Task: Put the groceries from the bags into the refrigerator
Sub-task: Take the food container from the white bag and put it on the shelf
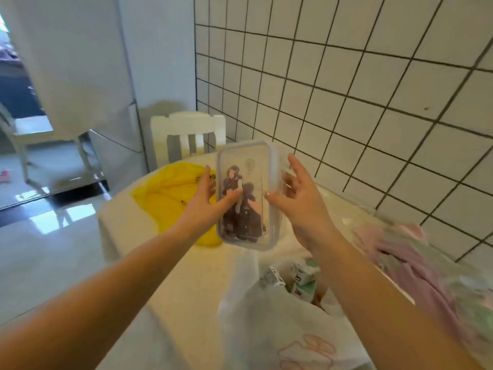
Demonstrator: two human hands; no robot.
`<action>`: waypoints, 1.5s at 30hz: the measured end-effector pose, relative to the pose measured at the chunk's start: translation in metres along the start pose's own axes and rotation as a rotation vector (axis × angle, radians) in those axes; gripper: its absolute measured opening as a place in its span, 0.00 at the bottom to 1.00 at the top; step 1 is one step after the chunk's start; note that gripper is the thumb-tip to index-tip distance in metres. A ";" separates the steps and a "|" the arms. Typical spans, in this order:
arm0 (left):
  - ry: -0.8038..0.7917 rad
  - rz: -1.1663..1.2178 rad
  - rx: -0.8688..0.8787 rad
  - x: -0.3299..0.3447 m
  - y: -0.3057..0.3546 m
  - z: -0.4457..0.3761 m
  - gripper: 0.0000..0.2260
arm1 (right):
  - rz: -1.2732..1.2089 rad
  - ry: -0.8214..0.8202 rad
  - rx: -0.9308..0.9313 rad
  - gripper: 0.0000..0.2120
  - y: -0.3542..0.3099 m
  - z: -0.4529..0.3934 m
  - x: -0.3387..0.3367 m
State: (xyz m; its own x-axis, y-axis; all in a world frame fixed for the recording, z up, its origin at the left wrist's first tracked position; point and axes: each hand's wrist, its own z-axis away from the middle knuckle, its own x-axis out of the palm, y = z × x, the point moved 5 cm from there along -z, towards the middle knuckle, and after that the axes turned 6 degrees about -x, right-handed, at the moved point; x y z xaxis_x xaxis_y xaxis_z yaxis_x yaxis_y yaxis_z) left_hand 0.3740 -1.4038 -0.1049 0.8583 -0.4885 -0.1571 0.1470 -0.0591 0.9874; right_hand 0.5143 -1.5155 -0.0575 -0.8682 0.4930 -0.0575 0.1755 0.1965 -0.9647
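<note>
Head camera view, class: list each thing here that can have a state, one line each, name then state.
Clear plastic container: lid on, dark food inside, held above the table between both hands.
Left hand: thumb on the lid, grips the container's left side.
Right hand: thumb on the lid, fingers behind its right side.
White bag: open, small cartons showing inside.
Yellow bag: crumpled flat on the table.
Refrigerator: doors closed.

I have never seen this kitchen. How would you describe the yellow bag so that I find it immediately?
Start at the white tiled wall and look down to the pale table below it. The yellow bag lies crumpled at the table's far left edge, in front of the white chair. It is the only bright yellow thing; the nearer bag is white.
</note>
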 end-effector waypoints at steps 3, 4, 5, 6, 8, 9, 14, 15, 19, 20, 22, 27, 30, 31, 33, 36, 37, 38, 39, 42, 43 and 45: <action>-0.117 0.152 -0.141 -0.047 -0.009 0.013 0.34 | -0.170 -0.047 0.033 0.38 -0.004 -0.013 0.047; -0.145 0.228 -0.196 -0.063 -0.014 0.018 0.30 | -0.222 -0.069 0.046 0.35 -0.006 -0.018 0.065; -0.147 0.282 -0.232 -0.081 -0.017 0.022 0.26 | -0.266 -0.095 0.062 0.33 -0.007 -0.022 0.085; -0.132 0.307 -0.245 -0.101 -0.021 0.026 0.24 | -0.307 -0.121 0.084 0.31 -0.007 -0.027 0.106; -0.092 0.317 -0.236 -0.146 -0.028 0.031 0.21 | -0.386 -0.166 0.135 0.31 -0.007 -0.038 0.150; -0.063 0.323 -0.234 -0.171 -0.032 0.033 0.22 | -0.423 -0.190 0.158 0.31 -0.006 -0.044 0.175; 0.070 0.419 -0.208 -0.306 -0.047 0.048 0.26 | -0.512 -0.350 0.204 0.28 0.000 -0.071 0.313; 0.100 0.424 -0.205 -0.333 -0.049 0.050 0.24 | -0.523 -0.377 0.211 0.28 0.002 -0.077 0.343; 0.240 0.410 -0.241 -0.442 -0.057 0.051 0.22 | -0.547 -0.518 0.279 0.24 0.008 -0.092 0.460; 0.263 0.409 -0.264 -0.466 -0.060 0.050 0.22 | -0.522 -0.533 0.322 0.24 0.011 -0.093 0.487; 0.291 0.404 -0.305 -0.512 -0.068 0.045 0.22 | -0.467 -0.567 0.411 0.26 0.019 -0.093 0.534; 0.365 0.443 -0.404 -0.603 -0.093 0.018 0.18 | -0.314 -0.718 0.509 0.20 0.032 -0.099 0.630; 0.409 0.505 -0.431 -0.651 -0.106 -0.007 0.20 | -0.321 -0.731 0.521 0.17 0.034 -0.123 0.679; 0.418 0.522 -0.432 -0.666 -0.108 -0.017 0.21 | -0.322 -0.727 0.520 0.16 0.036 -0.134 0.696; 0.427 0.548 -0.423 -0.697 -0.114 -0.041 0.21 | -0.326 -0.706 0.519 0.13 0.041 -0.161 0.728; 0.474 0.573 -0.357 -0.747 -0.112 -0.085 0.19 | -0.390 -0.666 0.536 0.10 0.046 -0.210 0.782; 0.499 0.570 -0.326 -0.764 -0.108 -0.102 0.18 | -0.412 -0.654 0.543 0.10 0.047 -0.229 0.800; 0.525 0.566 -0.295 -0.781 -0.104 -0.120 0.16 | -0.428 -0.648 0.546 0.09 0.048 -0.249 0.819; 0.547 0.561 -0.266 -0.797 -0.098 -0.138 0.13 | -0.442 -0.647 0.541 0.10 0.047 -0.270 0.837; 0.614 0.539 -0.202 -0.849 -0.081 -0.199 0.07 | -0.470 -0.642 0.497 0.12 0.040 -0.335 0.888; 0.632 0.528 -0.184 -0.865 -0.076 -0.218 0.08 | -0.464 -0.641 0.465 0.11 0.037 -0.357 0.903; 0.653 0.494 -0.132 -0.896 -0.064 -0.258 0.12 | -0.451 -0.640 0.394 0.09 0.026 -0.398 0.929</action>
State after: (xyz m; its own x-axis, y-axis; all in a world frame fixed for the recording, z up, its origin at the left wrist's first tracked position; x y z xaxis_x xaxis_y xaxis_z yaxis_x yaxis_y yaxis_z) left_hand -0.2777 -0.7378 -0.0328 0.9461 0.1744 0.2731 -0.2999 0.1527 0.9417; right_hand -0.1028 -0.7154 -0.0334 -0.9305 -0.1548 0.3320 -0.3183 -0.1068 -0.9420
